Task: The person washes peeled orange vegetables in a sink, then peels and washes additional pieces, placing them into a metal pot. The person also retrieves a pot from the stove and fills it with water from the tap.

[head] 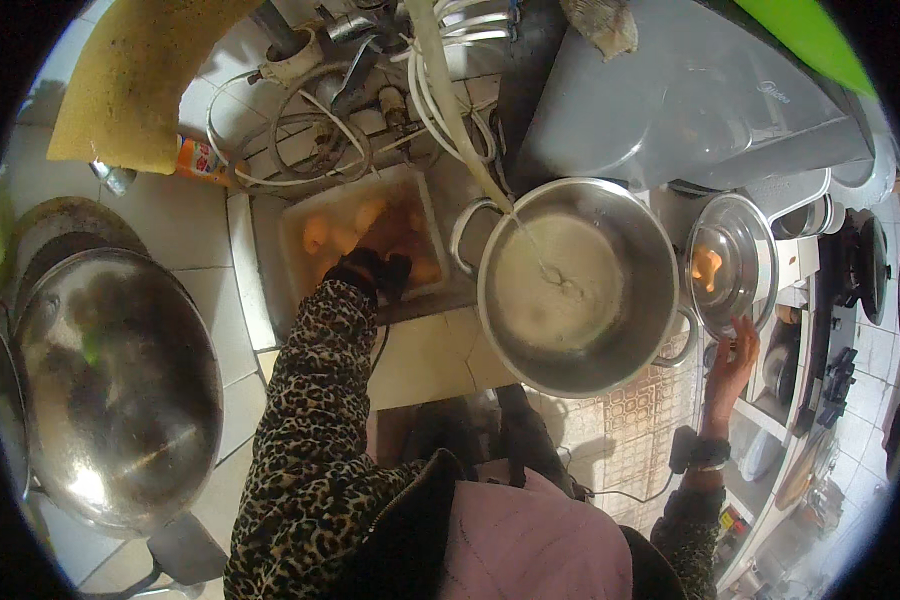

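Note:
My left hand reaches into a rectangular translucent plastic tub set in a sink. Cloudy liquid and several rounded orange-pink food pieces fill the tub; my fingertips are hidden there. On the other side, my right hand holds the near rim of a clear bowl. A small orange-pink food piece lies in that bowl. Between my hands stands a large two-handled steel pot, partly filled with cloudy liquid. A thin stream runs into it from a pale hose.
Left of the sink, a large steel wok-like pan rests on the tiled counter. A yellow sponge-like sheet hangs close overhead. Coiled tubing lies behind the tub. A grey appliance stands behind the pot.

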`<action>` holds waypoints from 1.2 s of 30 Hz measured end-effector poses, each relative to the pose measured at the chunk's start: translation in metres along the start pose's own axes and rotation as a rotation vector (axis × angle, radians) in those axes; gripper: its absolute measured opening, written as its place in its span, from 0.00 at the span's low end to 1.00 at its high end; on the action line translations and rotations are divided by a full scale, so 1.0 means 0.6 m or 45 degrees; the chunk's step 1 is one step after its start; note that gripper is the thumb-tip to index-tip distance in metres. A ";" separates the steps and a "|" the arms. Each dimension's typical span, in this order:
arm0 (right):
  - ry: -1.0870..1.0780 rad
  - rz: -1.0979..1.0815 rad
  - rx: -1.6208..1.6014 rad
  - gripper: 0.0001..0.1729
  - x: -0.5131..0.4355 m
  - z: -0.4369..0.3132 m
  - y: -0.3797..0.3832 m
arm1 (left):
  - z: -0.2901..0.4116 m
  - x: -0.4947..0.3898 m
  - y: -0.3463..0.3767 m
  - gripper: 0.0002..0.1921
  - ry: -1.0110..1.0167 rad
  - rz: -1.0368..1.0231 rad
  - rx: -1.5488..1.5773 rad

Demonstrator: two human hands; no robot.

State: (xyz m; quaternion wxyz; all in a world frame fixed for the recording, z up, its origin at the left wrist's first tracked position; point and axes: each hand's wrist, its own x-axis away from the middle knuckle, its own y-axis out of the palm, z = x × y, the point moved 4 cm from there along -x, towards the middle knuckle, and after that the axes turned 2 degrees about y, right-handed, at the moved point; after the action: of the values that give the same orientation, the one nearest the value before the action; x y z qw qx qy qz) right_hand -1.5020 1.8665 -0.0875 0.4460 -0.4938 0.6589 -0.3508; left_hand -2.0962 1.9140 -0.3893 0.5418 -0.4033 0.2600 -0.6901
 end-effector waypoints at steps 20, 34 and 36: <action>-0.096 -1.394 -1.148 0.12 0.288 -0.364 0.198 | 0.103 0.157 -0.167 0.17 -0.273 0.391 0.864; 0.142 -1.020 -1.565 0.30 0.185 -0.620 0.378 | 0.226 0.223 -0.209 0.22 0.084 0.467 1.596; 0.165 -1.059 -1.538 0.30 0.191 -0.607 0.386 | 0.220 0.229 -0.215 0.21 0.008 0.287 1.583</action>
State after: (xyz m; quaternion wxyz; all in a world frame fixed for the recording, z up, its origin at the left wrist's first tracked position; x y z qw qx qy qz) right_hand -1.9332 1.8258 -0.1944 -0.1134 -0.8409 0.5206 -0.0953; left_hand -2.0670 1.8286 -0.1775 0.7436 0.0189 -0.1471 -0.6520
